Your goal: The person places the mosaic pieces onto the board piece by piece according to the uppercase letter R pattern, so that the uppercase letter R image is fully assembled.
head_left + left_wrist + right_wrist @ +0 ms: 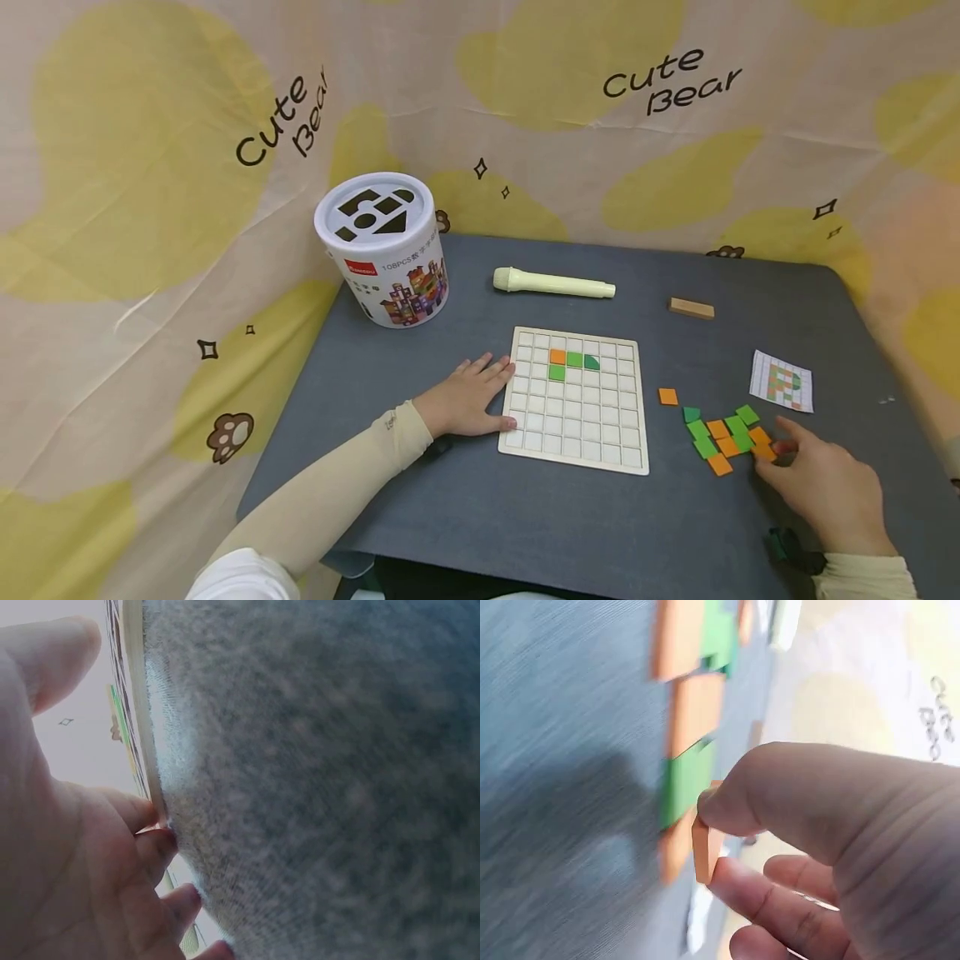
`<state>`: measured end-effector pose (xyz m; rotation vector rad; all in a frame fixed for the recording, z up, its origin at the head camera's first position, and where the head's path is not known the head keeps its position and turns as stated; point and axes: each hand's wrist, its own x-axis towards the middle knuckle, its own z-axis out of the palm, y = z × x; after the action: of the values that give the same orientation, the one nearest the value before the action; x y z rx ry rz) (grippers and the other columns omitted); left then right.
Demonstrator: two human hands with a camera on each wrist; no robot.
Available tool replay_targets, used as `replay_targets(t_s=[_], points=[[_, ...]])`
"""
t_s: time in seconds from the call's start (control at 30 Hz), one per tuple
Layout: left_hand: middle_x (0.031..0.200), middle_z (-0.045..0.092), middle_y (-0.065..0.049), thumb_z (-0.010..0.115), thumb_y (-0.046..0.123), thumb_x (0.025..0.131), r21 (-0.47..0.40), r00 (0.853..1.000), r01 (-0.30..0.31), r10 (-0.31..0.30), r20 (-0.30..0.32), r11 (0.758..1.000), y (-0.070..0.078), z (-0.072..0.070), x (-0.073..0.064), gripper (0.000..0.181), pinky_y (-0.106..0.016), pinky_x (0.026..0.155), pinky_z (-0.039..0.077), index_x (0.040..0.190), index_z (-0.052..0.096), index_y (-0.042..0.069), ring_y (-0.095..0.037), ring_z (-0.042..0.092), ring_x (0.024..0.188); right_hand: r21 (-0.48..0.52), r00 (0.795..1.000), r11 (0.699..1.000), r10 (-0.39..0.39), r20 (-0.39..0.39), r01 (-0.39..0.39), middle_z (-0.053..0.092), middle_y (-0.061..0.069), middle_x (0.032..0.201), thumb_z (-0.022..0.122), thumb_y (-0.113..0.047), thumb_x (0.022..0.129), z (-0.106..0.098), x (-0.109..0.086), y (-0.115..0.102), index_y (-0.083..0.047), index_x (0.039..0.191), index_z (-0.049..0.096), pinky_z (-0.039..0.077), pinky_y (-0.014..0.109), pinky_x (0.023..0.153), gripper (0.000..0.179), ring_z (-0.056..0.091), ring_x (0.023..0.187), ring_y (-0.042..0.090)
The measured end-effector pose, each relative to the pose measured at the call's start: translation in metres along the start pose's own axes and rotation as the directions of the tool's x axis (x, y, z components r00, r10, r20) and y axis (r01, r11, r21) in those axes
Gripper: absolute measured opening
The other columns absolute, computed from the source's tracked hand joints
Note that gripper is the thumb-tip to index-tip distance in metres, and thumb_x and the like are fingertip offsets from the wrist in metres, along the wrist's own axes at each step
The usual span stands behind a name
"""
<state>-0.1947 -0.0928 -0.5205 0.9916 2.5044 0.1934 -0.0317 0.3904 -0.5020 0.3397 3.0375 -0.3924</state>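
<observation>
My left hand (468, 400) lies with outstretched fingers along the left edge of the gridded wooden board (567, 462), its fingertips and thumb at the rim. Near the board's top sit an orange square (557, 357), two light green squares (574, 359) and a dark green rounded piece (592, 362). Over on the right, my right hand (832, 487) is at the edge of a loose group of orange and green tiles (727, 446). Its thumb and a finger pinch an orange tile (702, 855), seen edge-on in the right wrist view.
A single orange tile (667, 397) lies between board and group. Behind the tiles is a printed pattern card (761, 379). A wooden block (692, 308), a pale green microphone-shaped thing (555, 283) and a white block bucket (405, 283) stand farther back, before a patterned cloth (562, 67).
</observation>
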Motion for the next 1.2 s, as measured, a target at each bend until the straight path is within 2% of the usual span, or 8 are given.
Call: replay_targets(t_s=[0.2,0.27,0.4,0.57,0.77,0.83,1.07,1.2], points=[[0.178,0.012,-0.002,0.051,0.073,0.102,0.003,1.000,0.000,0.000,-0.003,1.000,0.000,0.001,0.000,0.099,-0.054,0.129,0.010,0.173,0.015,0.015,-0.030,0.004,0.164,0.030,0.979,0.982,-0.184,-0.084,0.187,0.077,0.018,0.100,0.086,-0.021,0.083,-0.006,0.011,-0.047,0.006,0.138,0.062,0.036,0.035,0.046,0.066,0.049,0.053,0.015],[0.178,0.011,-0.002,0.050,0.074,0.102,0.009,1.000,0.003,-0.003,-0.001,1.000,-0.001,0.001,0.000,0.099,-0.053,0.129,0.010,0.173,0.014,0.016,-0.029,0.003,0.164,0.025,0.955,0.961,-0.271,-0.121,0.276,0.077,0.016,0.098,0.088,-0.017,0.081,-0.006,0.018,-0.068,0.006,0.137,0.064,0.034,0.034,0.045,0.065,0.044,0.051,0.013],[0.178,0.012,-0.002,0.051,0.073,0.102,0.003,1.000,0.004,-0.004,-0.005,1.000,-0.001,0.001,-0.001,0.099,-0.053,0.129,0.010,0.173,0.015,0.016,-0.029,0.004,0.164,-0.027,0.893,0.907,-0.419,-0.165,0.421,0.078,0.007,0.091,0.093,-0.016,0.077,-0.003,0.033,-0.110,0.003,0.133,0.070,0.050,0.046,0.055,0.063,0.050,0.056,0.014],[0.178,0.013,-0.002,0.051,0.073,0.102,0.001,1.000,-0.001,0.001,-0.004,1.000,-0.002,0.001,-0.001,0.099,-0.053,0.129,0.010,0.173,0.015,0.016,-0.029,0.004,0.164,-0.032,0.864,0.868,-0.496,-0.087,0.495,0.077,-0.001,0.088,0.093,-0.017,0.080,0.009,0.047,-0.162,0.000,0.135,0.072,0.050,0.067,0.087,0.061,0.061,0.070,0.021],[0.178,0.011,0.001,0.050,0.074,0.101,0.015,1.000,0.005,-0.005,0.004,1.000,0.000,0.002,-0.001,0.099,-0.052,0.129,0.009,0.173,0.013,0.018,-0.027,0.004,0.164,-0.049,0.808,0.811,-0.585,-0.066,0.583,0.076,-0.007,0.086,0.089,-0.020,0.084,0.029,0.061,-0.207,-0.005,0.133,0.074,0.051,0.062,0.090,0.053,0.065,0.074,0.021],[0.178,0.010,0.002,0.049,0.075,0.101,0.021,1.000,0.006,-0.006,0.009,1.000,0.000,0.003,0.000,0.099,-0.052,0.129,0.009,0.174,0.012,0.019,-0.027,0.003,0.164,-0.051,0.799,0.801,-0.598,-0.060,0.596,0.076,-0.008,0.085,0.087,-0.021,0.087,0.036,0.065,-0.218,-0.006,0.130,0.075,0.051,0.061,0.091,0.047,0.066,0.074,0.021],[0.178,0.011,0.002,0.050,0.076,0.101,0.017,1.000,0.010,-0.010,0.010,1.000,0.000,0.003,0.000,0.099,-0.051,0.129,0.009,0.174,0.013,0.019,-0.026,0.003,0.164,-0.026,0.809,0.809,-0.588,0.007,0.588,0.078,-0.005,0.093,0.090,-0.025,0.085,0.055,0.074,-0.235,-0.009,0.130,0.076,0.048,0.064,0.097,0.050,0.070,0.089,0.028],[0.178,0.012,0.002,0.050,0.076,0.101,0.014,1.000,0.015,-0.015,0.009,1.000,-0.002,0.002,-0.001,0.099,-0.051,0.129,0.009,0.174,0.013,0.019,-0.026,0.004,0.164,-0.051,0.795,0.794,-0.607,0.005,0.606,0.080,0.004,0.102,0.091,-0.026,0.086,0.062,0.078,-0.237,-0.008,0.131,0.076,0.049,0.064,0.097,0.051,0.072,0.094,0.032]])
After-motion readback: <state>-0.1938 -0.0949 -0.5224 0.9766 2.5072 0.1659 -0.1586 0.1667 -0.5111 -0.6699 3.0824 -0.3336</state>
